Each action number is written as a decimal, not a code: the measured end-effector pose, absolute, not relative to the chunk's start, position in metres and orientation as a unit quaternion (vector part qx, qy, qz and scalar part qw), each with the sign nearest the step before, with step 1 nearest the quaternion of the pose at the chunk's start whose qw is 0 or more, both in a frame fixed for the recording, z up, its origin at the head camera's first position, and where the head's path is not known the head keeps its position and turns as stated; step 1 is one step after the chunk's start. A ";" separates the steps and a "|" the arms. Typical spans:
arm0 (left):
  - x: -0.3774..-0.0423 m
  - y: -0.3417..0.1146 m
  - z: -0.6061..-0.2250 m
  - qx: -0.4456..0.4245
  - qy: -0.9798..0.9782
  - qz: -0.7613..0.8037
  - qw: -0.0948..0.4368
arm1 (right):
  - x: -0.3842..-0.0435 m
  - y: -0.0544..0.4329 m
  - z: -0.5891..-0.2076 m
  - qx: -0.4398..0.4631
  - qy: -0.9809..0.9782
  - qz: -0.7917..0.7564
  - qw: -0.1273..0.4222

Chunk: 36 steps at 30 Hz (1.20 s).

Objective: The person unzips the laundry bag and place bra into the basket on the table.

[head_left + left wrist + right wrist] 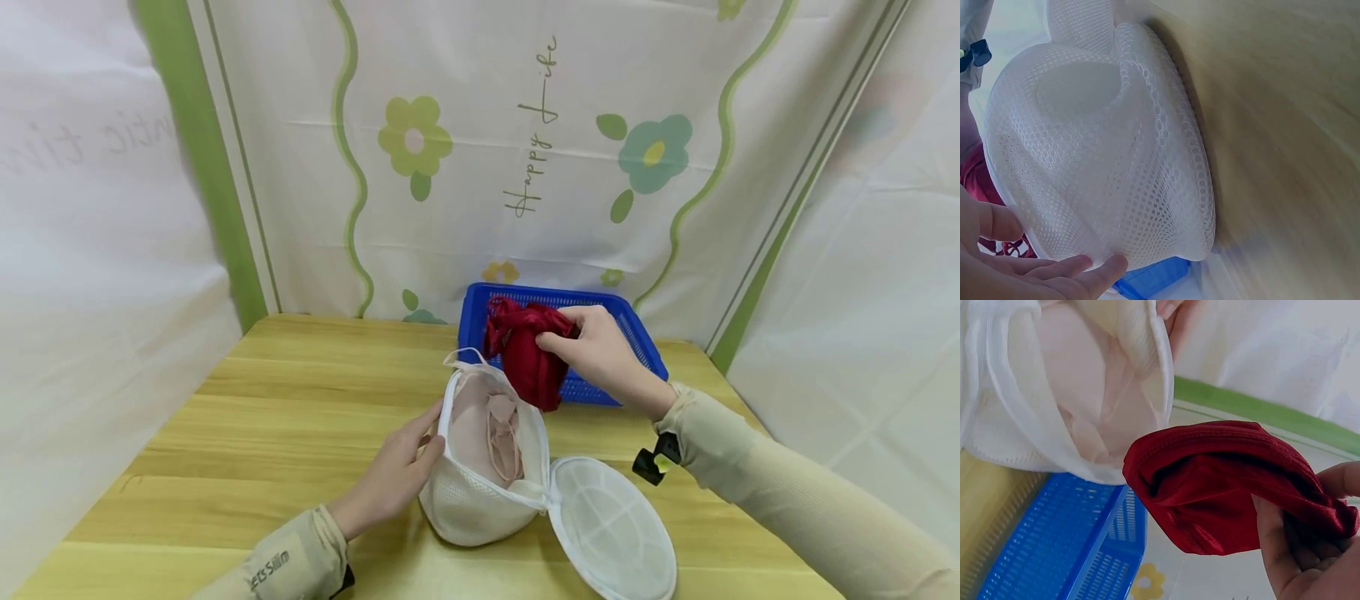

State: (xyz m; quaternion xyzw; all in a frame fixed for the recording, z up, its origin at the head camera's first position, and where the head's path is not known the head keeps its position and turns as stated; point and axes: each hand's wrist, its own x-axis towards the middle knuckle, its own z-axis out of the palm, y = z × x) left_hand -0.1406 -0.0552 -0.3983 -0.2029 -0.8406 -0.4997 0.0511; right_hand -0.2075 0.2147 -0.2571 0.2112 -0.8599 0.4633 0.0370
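Note:
My right hand (600, 346) pinches a folded dark red satin bra (534, 358) above the far side of a white mesh laundry bag (468, 508). In the right wrist view, the red bra (1204, 487) shows its folded cups, with thumb and fingers gripping one end. The bag stands unzipped, its mouth facing up, and a pale pink bra (504, 437) with thin straps lies inside. Along the bag's left side rests my left hand (397, 471). In the left wrist view, the left hand's fingers (1107, 275) touch the mesh outside, thumb near the rim.
A blue plastic basket (645, 350) stands at the back of the wooden table (300, 417), behind the bag and beneath the red bra. The bag's round mesh lid (615, 525) hangs open to the right. Printed curtains (487, 167) enclose the table.

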 end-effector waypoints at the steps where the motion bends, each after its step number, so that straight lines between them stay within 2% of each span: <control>1: -0.141 -0.055 -0.399 -0.201 -0.841 -0.499 0.051 | -0.210 0.215 -0.258 0.210 -0.861 0.460 0.042; 20: -0.139 -0.057 -0.397 -0.210 -0.842 -0.494 0.052 | -0.255 0.217 -0.272 0.165 -0.887 0.420 0.098; 30: -0.139 -0.058 -0.398 -0.215 -0.843 -0.490 0.055 | -0.281 0.213 -0.281 0.169 -0.894 0.403 0.095; 36: -0.139 -0.059 -0.398 -0.213 -0.845 -0.487 0.053 | -0.295 0.207 -0.294 0.183 -0.904 0.368 0.113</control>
